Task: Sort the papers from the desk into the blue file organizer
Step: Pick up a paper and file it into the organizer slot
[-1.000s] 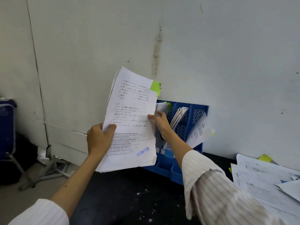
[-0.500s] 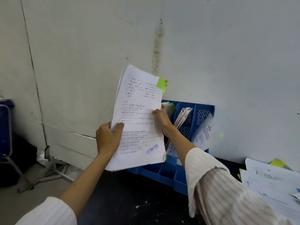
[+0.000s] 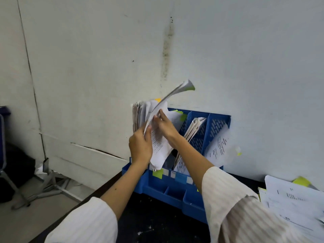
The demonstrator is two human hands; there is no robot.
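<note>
The file organizer (image 3: 177,186) stands on the desk (image 3: 157,225) against the wall (image 3: 245,67). Both hands hold a sheaf of papers (image 3: 158,146) over its leftmost slot. Loose papers (image 3: 294,204) lie on the desk to its right

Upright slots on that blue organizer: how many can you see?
3, maybe more hidden. The blue organizer shows a left slot behind the hands, a middle slot, and a right slot.
</note>
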